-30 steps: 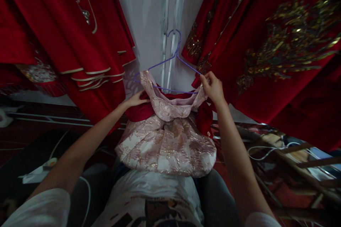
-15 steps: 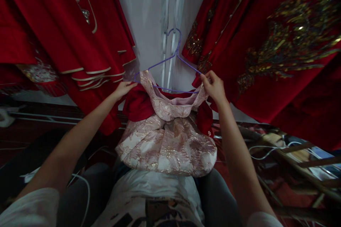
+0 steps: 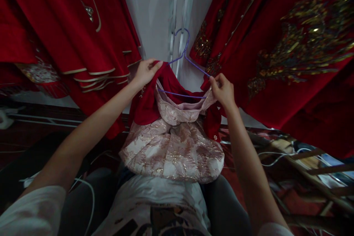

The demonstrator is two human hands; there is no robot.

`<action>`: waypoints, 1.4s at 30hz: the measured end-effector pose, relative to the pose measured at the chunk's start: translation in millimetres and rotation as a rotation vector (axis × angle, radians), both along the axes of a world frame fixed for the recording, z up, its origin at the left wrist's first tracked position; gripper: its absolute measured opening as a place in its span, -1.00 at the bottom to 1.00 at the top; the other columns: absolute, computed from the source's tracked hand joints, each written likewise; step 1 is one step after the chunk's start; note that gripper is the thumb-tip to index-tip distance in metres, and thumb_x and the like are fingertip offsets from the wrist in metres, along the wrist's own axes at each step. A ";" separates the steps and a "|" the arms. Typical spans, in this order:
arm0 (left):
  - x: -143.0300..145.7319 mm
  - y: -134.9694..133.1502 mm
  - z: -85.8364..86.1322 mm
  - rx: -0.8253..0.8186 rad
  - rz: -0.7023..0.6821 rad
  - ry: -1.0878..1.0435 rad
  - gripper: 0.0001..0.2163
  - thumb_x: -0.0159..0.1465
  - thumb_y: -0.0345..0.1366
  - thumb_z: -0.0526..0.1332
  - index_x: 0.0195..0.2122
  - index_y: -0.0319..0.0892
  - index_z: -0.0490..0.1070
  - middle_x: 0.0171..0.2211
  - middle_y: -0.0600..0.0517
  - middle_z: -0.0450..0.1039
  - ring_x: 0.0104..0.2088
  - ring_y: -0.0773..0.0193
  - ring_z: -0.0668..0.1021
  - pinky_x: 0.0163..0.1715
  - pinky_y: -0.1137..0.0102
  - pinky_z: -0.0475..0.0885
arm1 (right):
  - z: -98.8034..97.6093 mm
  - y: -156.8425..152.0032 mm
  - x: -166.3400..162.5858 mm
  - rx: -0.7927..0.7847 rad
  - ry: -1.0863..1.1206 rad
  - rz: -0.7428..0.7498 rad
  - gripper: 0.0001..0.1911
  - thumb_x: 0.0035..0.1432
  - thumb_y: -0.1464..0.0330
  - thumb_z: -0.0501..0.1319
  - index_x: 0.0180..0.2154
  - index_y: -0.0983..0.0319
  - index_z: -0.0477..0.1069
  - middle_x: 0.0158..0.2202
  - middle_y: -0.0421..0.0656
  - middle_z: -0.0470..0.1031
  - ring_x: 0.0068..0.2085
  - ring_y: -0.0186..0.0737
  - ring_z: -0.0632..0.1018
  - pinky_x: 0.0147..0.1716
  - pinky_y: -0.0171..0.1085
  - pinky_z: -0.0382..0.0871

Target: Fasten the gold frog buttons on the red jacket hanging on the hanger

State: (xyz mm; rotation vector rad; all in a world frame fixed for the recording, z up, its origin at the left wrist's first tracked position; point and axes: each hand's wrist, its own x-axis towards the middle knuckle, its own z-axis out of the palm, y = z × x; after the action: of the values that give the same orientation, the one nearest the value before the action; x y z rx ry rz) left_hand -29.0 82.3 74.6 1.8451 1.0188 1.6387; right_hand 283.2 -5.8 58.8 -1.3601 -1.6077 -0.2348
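A pink brocade dress [image 3: 171,151] with gold thread lies over my lap, its neckline up and a purple wire hanger [image 3: 190,61] running through it. Closed on a red jacket [image 3: 148,103] is my left hand [image 3: 146,72], which holds the cloth up at the hanger's left shoulder; that end of the hanger is covered. My right hand [image 3: 223,89] pinches the dress's right strap against the hanger's right arm. More red cloth shows behind the neckline and below my right hand. The hanger's hook points up, away from me.
Red garments [image 3: 91,44] with pale trim hang at the left, and a red garment with gold sequins [image 3: 301,48] hangs at the right. White wall panels [image 3: 152,11] stand between them. A wooden frame [image 3: 306,177] and white cables [image 3: 273,155] are at the lower right.
My left hand has moved up and to the right, drawing the red jacket's shoulder over the hanger's left end and the dress strap. My right hand stays at the right strap.
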 end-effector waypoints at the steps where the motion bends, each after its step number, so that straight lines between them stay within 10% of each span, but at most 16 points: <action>1: 8.5 -7.1 0.6 0.003 -0.016 0.012 -0.73 0.17 -0.09 0.29 -0.38 -0.23 0.40 -0.46 0.05 0.41 -0.29 0.23 0.53 -0.34 0.43 0.41 | -0.4 1.0 0.5 -0.004 0.004 -0.022 -0.54 0.23 -0.05 -0.01 -0.47 0.16 0.26 -0.59 -0.22 0.32 -0.53 -0.25 0.35 -0.48 -0.30 0.10; 7: 25.6 -22.3 12.9 0.105 -0.115 0.274 -0.79 0.12 -0.17 0.33 -0.42 -0.21 0.42 -0.29 0.01 0.43 -0.08 0.12 0.47 -0.04 0.24 0.35 | 9.7 23.3 10.8 -0.124 0.007 -0.025 -0.51 0.23 0.00 0.00 -0.54 0.19 0.33 -0.62 -0.18 0.36 -0.52 -0.22 0.40 -0.50 -0.30 0.12; 18: 6.6 6.6 14.0 0.082 -0.156 0.596 -0.81 0.16 -0.15 0.24 -0.41 -0.18 0.48 -0.36 0.05 0.31 -0.17 0.22 0.38 0.04 0.22 0.22 | 47.9 71.1 17.1 -1.264 0.173 0.331 -0.48 0.08 -0.07 0.18 -0.25 0.23 0.55 -0.39 -0.03 0.61 -0.40 -0.09 0.58 -0.39 -0.23 0.47; 28: 2.0 0.8 18.5 -0.005 -0.298 0.553 -0.71 0.14 -0.04 0.23 -0.43 -0.20 0.46 -0.39 0.06 0.35 -0.27 0.29 0.40 -0.08 0.33 0.26 | 49.3 73.8 -18.0 -1.157 -0.134 0.671 -0.44 0.18 -0.08 0.00 -0.04 0.10 0.51 -0.03 -0.11 0.54 0.09 -0.15 0.45 0.01 -0.19 0.38; 35: -11.4 2.3 28.0 -0.024 -0.380 0.699 -0.70 0.18 -0.02 0.19 -0.42 -0.18 0.46 -0.39 0.07 0.36 -0.25 0.29 0.41 0.00 0.32 0.23 | 29.7 89.2 -14.6 -0.953 -0.001 0.636 -0.52 0.04 -0.05 0.20 -0.31 0.23 0.55 -0.41 -0.15 0.50 -0.27 -0.16 0.50 -0.22 -0.19 0.41; 42: -1.6 8.8 9.1 0.101 -0.229 0.685 -0.73 0.20 -0.06 0.17 -0.42 -0.17 0.45 -0.41 0.05 0.34 -0.22 0.22 0.39 -0.03 0.27 0.25 | 24.2 103.2 -14.5 -0.470 0.209 0.351 -0.64 -0.27 0.42 0.37 -0.42 0.20 0.23 -0.58 -0.36 0.23 -0.51 -0.38 0.29 -0.47 -0.34 0.21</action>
State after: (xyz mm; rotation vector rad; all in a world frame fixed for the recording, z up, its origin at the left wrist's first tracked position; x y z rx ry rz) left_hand -30.6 91.0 83.7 2.5629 0.9319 0.9441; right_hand 268.8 97.4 83.0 -1.3566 -1.7501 0.5092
